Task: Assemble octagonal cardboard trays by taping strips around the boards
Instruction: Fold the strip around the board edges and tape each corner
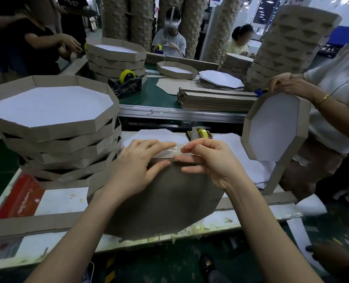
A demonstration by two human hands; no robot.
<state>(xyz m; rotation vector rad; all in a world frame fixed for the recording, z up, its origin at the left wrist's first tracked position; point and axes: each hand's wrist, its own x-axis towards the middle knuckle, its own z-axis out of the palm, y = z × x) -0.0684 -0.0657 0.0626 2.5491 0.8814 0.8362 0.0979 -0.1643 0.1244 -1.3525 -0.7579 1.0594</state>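
On the white desk [63, 201], the brown octagonal cardboard board [165, 201]: it is lying brown side up right in front of the person, and its far edge is being worked on.
Long brown cardboard strip [94, 181]: it is running along the board's left and far edges, apparently to form the tray wall.
Short piece of clear sticky tape [177, 148]: it is bridging strip and board at the far edge.
Left hand [136, 160]: its grip is released. Flat fingers are pressing on tape and strip while the thumb is resting on the board, likely to stop the joint shifting.
Right hand [206, 160]: its grip is pinching the tape's right end between thumb and forefinger, seemingly keeping it taut.
Beige tape holder with a yellow roll [200, 134]: it is sitting just beyond the hands, handy for another piece.
Stack of brown octagonal cardboard trays with white floors [53, 139]: it is standing at the left, beside the working spot.
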